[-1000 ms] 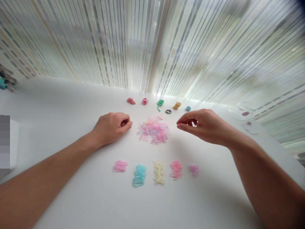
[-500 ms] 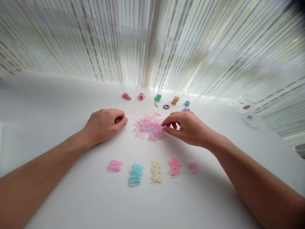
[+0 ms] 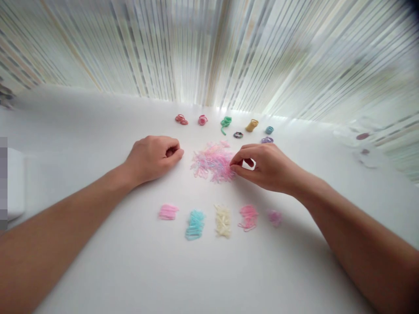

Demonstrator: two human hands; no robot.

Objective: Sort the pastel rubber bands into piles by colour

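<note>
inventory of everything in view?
strand pile: 1, mostly pink, centre
strand bundles: 5, pink, turquoise, cream, coral, lilac, near row
coils: 6, red, pink, green, yellow, blue, purple, far side
ring: 1, dark multicoloured, near green coil
clear items: count unclear, partly dark red, far right
white object: 1, white, left edge
blurred object: 1, grey, far left
curtain: 1, pale striped, background
table: 1, white, under strands
left hand: 1, curled, left of pile
right hand: 1, fingertips at pile's right edge

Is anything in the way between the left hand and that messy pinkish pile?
Nothing visible: just a narrow strip of white tabletop separates the left hand from the pile. The right hand is at the pile's other side.
</note>
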